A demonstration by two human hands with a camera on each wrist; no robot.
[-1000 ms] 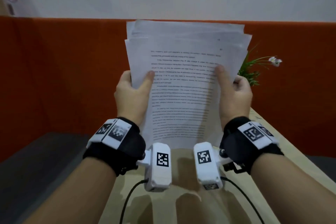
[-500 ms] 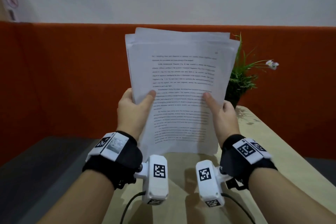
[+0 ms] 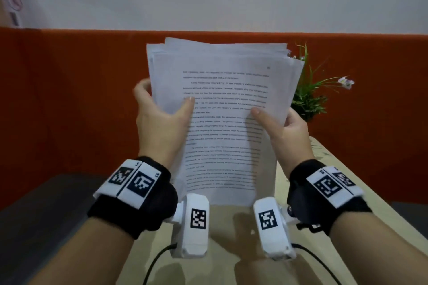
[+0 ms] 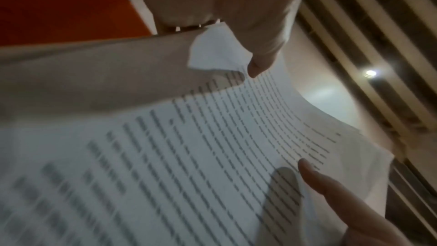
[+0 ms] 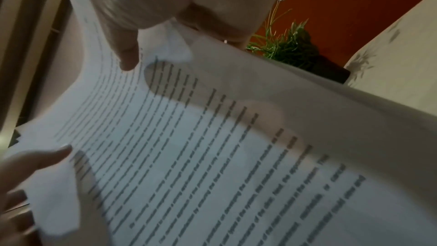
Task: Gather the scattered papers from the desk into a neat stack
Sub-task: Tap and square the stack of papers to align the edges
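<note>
Head view: papers (image 3: 222, 109) held upright above the desk (image 3: 231, 250), between both hands, printed side toward the camera, top edges uneven. Left hand (image 3: 159, 122) grasps the left edge, thumb on the front sheet. Right hand (image 3: 287, 132) grasps the right edge, thumb on the front. Potted plant (image 3: 310, 97) just behind the papers' right edge.

Left wrist view: left thumb (image 4: 257, 59) pressed on the printed sheet, the right hand's thumb (image 4: 331, 184) at the opposite edge.

Right wrist view: right thumb (image 5: 127, 57) on the page; left hand's fingers (image 5: 35, 158) at the far edge.
</note>
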